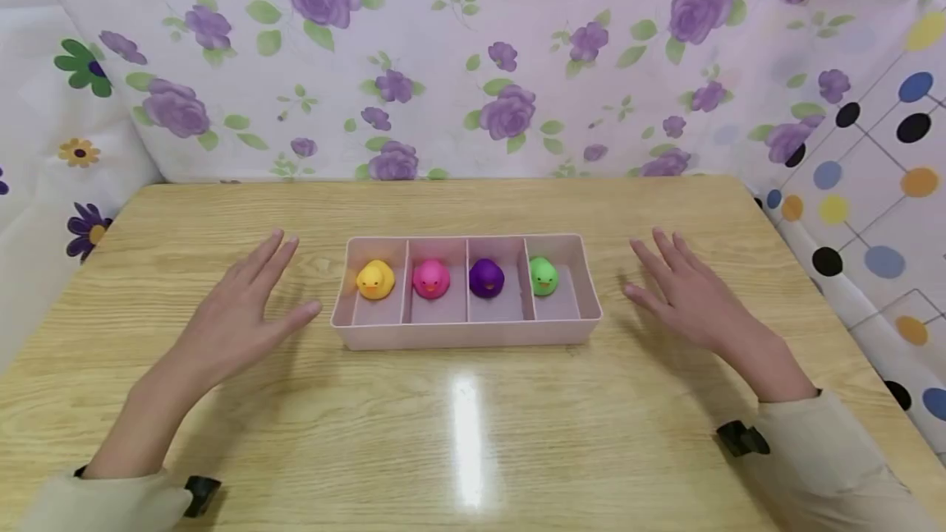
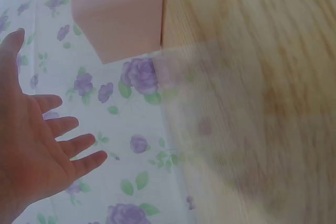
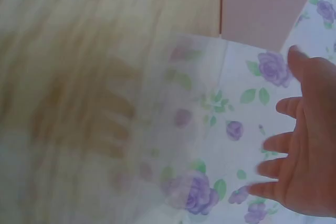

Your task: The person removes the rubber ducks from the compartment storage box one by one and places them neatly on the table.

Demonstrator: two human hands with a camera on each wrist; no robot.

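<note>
In the head view a pale pink box (image 1: 466,336) with a row of several compartments stands on the table. Each compartment holds one small toy duck: a yellow duck (image 1: 375,280) at the left, then a pink duck (image 1: 431,279), a purple duck (image 1: 487,278) and a green duck (image 1: 544,277) at the right. My left hand (image 1: 240,310) is held beside the box's left end, fingers spread and holding nothing. Past the right end, my right hand (image 1: 691,302) is likewise spread and holds nothing. Both wrist views show the box's outer end wall (image 2: 118,19) apart from the fingertips.
The wooden table (image 1: 332,442) carries the box near its middle, with a bright light reflection in front. Behind it hangs a white cloth (image 1: 443,48) with purple roses. A dotted cloth (image 1: 879,212) lines the right side, and a flowered cloth (image 1: 44,138) the left.
</note>
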